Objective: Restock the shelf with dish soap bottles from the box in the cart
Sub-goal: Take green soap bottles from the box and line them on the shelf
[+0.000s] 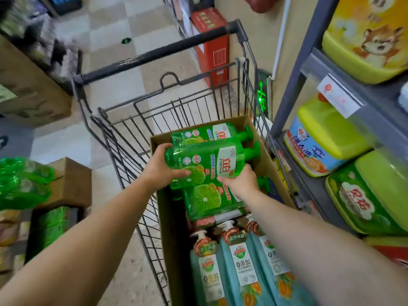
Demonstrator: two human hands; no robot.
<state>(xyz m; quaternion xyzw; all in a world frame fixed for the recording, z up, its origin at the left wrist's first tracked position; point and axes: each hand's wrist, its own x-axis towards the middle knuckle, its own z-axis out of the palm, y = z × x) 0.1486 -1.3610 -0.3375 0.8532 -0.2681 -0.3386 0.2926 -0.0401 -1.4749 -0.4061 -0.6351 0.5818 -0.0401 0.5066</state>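
Both hands are on the same green bottle now, and it lies on its side above the open cardboard box in the wire cart. Its long axis runs left to right and slightly away, base at the left, pump cap out to the right toward the shelf. The left hand cups the base end, fingers curled under and across the label. The right hand holds from beneath near the shoulder, fingers curled up against the underside, thumb hidden.

More green bottles lie beneath and beyond it in the box, and blue pump bottles stand at the near end.

The shelf is to the right, just beside the cart, so the cap end already points that way; the right hand is the nearer one for carrying it across, I'd say. Yellow-green jugs crowd the shelf levels in view; an open slot isn't visible.
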